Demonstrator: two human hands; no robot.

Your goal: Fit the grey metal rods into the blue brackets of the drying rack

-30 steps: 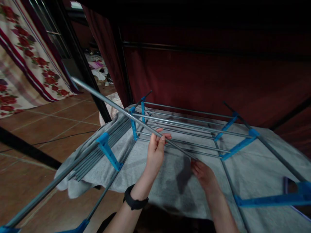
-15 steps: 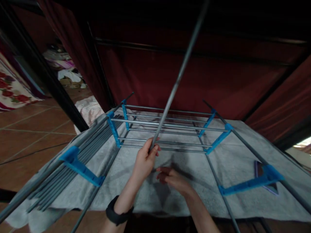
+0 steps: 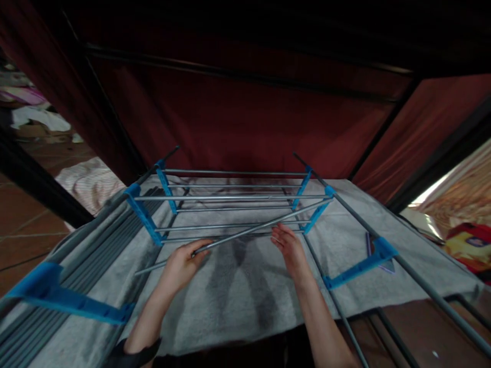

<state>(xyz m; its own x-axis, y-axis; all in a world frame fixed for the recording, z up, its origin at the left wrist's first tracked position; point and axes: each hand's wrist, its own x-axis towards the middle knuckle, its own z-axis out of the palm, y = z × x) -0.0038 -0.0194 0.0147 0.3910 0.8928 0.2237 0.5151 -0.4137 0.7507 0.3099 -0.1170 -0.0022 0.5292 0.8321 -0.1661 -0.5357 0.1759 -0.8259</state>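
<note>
Diagonally, the gray rod (image 3: 249,231) lies across the space between the two hands, its long axis climbing from the near left to the far right, where its tip overlaps the blue bracket (image 3: 315,216) on the right; whether the two touch is hard to tell. The left hand (image 3: 183,266) is closed around the rod toward its near end, and a short stretch shows beyond the grip, on the left and in the same line. The right hand (image 3: 288,245) sits nearer the far end, fingers loosely spread and gripping nothing, the fingertips just beside the rod; contact there is unclear. Smooth, slim and round, the rod has a dull sheen that suggests metal, much like the straight crossbars (image 3: 222,198) beyond it, which span from left to right between angled brackets of flat, plastic-looking blue. The side rail (image 3: 422,283) on the right is also tubular and runs from far to near. On the left, a bundle of tubes (image 3: 95,260) lies in parallel on the soft, slightly rumpled gray cloth (image 3: 230,317), and at the far side hangs a dark red curtain (image 3: 230,122) in loose folds.
</note>
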